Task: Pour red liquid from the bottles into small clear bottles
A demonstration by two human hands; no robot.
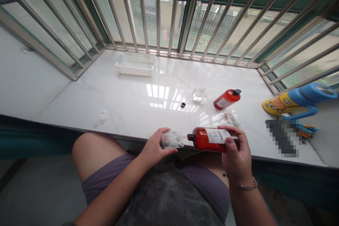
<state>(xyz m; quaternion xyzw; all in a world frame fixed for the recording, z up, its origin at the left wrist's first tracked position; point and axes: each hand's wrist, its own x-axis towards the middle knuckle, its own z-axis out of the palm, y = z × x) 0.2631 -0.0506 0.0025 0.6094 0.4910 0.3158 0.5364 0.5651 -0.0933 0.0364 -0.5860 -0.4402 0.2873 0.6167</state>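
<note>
The uncapped red bottle (pixel 212 140) lies on its side in the air just over the front edge of the white marble counter (pixel 127 113), its narrow neck pointing at a clear printed sachet (pixel 172 139). The right hand (pixel 236 154) is clenched around the labelled body, the surest place to hold it, since the smooth, glossy wall looks slippery and the bottle likely has some weight. The left hand (pixel 155 147) pinches the thin, soft-looking sachet, which seems light and easily bent, by its edge. Farther back toward the counter's rear edge stand a second red bottle (pixel 227 99) with a black cap, a clear glass dish (pixel 199 94), and a small black cap (pixel 183 105).
</note>
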